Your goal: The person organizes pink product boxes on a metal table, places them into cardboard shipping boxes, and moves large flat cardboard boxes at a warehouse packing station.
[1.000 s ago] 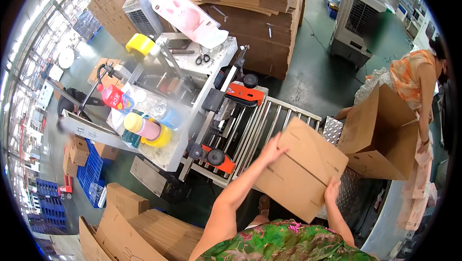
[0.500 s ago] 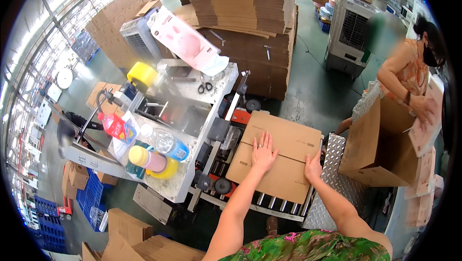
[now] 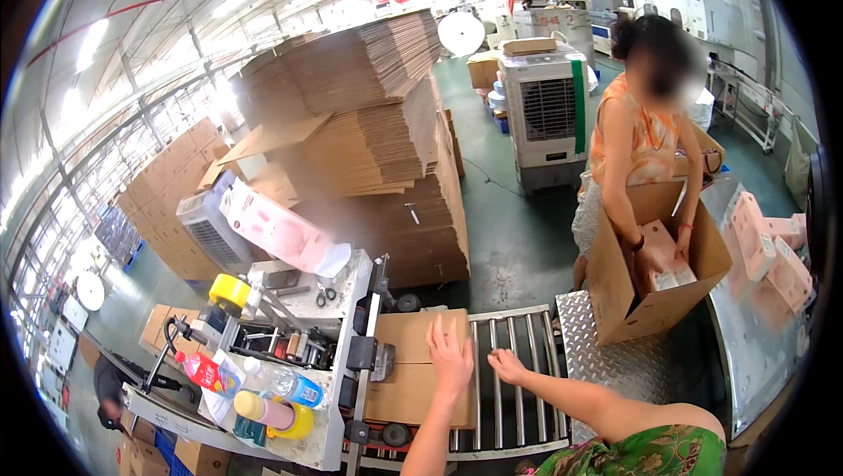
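A closed brown cardboard box lies on the roller conveyor, its left side up against the taping machine. My left hand rests on the right part of the box top, fingers stretched out and holding nothing. Just right of the box, my right hand is curled closed above the bare rollers, apart from the box, with nothing visible in it. A roll of yellow tape sits on top of the taping machine.
Bottles and scissors lie on the machine's top. Tall cardboard stacks stand behind. At right, a co-worker reaches into an open carton beside a metal table with pink boxes.
The box has moved left along the rollers to the machine. My right hand has left its edge and closed. The view has tilted up; the co-worker now has pink boxes inside the carton.
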### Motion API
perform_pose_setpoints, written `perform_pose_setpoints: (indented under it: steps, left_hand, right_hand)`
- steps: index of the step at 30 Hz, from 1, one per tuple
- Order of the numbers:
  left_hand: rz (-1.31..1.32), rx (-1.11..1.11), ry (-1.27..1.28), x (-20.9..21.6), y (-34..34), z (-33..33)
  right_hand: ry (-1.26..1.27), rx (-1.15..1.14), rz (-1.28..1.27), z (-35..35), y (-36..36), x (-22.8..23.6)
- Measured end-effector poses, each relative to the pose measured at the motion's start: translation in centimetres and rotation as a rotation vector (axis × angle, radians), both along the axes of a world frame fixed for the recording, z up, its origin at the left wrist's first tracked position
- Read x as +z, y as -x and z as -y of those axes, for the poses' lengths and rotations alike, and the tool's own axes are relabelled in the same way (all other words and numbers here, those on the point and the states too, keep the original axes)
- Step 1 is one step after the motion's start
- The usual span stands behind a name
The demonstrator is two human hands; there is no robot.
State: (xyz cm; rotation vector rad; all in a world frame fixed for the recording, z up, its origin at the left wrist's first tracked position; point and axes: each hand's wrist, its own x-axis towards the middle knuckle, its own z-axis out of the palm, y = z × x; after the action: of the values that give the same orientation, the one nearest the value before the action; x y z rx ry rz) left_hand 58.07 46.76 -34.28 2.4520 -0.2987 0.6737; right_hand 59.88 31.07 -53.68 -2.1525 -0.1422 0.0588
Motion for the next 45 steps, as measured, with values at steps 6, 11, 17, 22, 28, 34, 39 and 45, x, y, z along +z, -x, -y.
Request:
perform_pose_setpoints:
  steps: [6,11,17,22,28,34,39,45]
  left_hand:
    - [0.696,-0.312,0.315,23.6,7.3,4.7]
    - [1.034,-0.397,0.348,33.3,17.1,9.4]
    - [1.127,-0.764,0.378,36.0,23.8,17.9]
    - [0.727,-0.731,0.378,38.8,31.7,23.0]
    - [0.732,-0.521,0.391,36.2,37.1,29.6]
    - [1.356,-0.325,0.19,37.8,37.0,31.3]
    - [1.009,-0.431,0.106,39.8,41.5,31.0]
    - [1.324,0.119,0.068,36.6,43.6,28.3]
  right_hand:
    - [0.399,0.416,-0.303,15.6,12.4,0.5]
    - [0.573,0.106,-0.339,29.4,23.8,4.6]
    - [0.497,-0.369,-0.226,39.4,34.4,12.4]
    - [0.526,-0.524,0.038,46.5,40.8,14.4]
    - [0.571,-0.67,0.215,54.4,46.4,12.0]
    - [0.401,-0.797,0.057,56.7,46.7,9.5]
    - [0.253,-0.671,0.127,55.9,42.7,8.7]
    - [0.249,-0.325,0.165,47.2,37.2,12.6]
